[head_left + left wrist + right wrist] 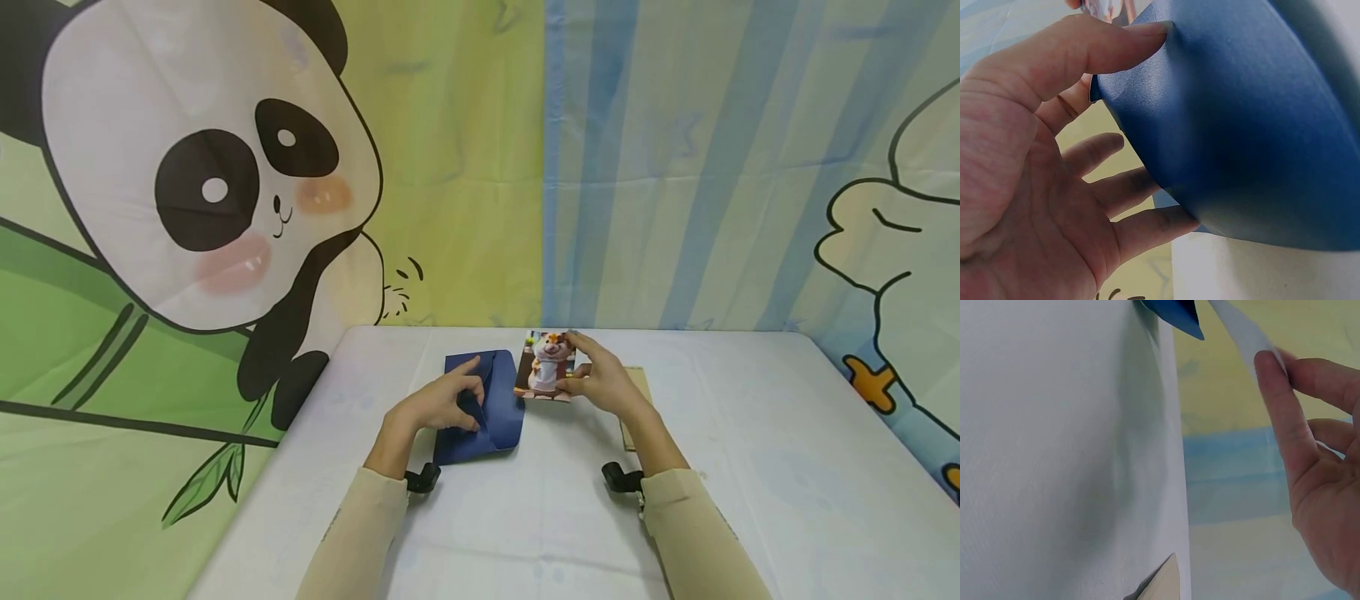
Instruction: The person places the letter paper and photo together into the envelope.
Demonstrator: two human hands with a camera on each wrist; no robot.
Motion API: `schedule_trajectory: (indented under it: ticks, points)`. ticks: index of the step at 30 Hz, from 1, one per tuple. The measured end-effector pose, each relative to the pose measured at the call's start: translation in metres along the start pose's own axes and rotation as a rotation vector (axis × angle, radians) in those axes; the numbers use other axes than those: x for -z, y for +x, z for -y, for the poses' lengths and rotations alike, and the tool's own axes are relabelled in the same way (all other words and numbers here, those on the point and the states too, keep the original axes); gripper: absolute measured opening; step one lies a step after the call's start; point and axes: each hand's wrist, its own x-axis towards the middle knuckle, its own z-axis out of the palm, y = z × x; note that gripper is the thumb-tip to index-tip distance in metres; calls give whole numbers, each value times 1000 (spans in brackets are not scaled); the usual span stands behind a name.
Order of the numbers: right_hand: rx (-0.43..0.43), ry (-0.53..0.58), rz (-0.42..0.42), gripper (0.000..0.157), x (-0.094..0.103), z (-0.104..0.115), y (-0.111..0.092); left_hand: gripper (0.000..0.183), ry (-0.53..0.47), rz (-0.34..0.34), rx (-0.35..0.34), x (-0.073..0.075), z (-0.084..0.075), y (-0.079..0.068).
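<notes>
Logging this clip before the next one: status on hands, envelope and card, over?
Left hand grips blue envelope; right hand holds picture card, outside envelope. No obstruction visible between them. Tan piece lies to the card's right, partly hidden.

I see the person in two pale beige sleeves. Taking the left sleeve (360, 533) as my landmark, a small black wrist camera (423, 477) juts from the inner side of its cuff. To its right is the matching right sleeve (697, 533), with a second black camera (622, 477). I make out a thin dark line along each outer side.
</notes>
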Motion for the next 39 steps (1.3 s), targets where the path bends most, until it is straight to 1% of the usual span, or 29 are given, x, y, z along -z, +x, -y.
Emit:
schedule_trajectory:
  ticks: [4,13,19,24,28,39]
  points:
    - [5,41,11,88,-3,4,0,31,4,-1,0,0,0,0]
    - [27,52,54,88,-14,11,1,30,3,1,4,0,0,1]
    - [35,41,82,85,-21,11,1,29,5,0,8,0,1,0]
    - [39,27,89,85,-28,11,3,30,15,-5,8,0,1,0]
    - [45,21,112,85,-34,14,3,30,22,-5,12,0,2,0]
    - [52,-104,119,82,-44,13,6,30,21,1,-16,0,0,0]
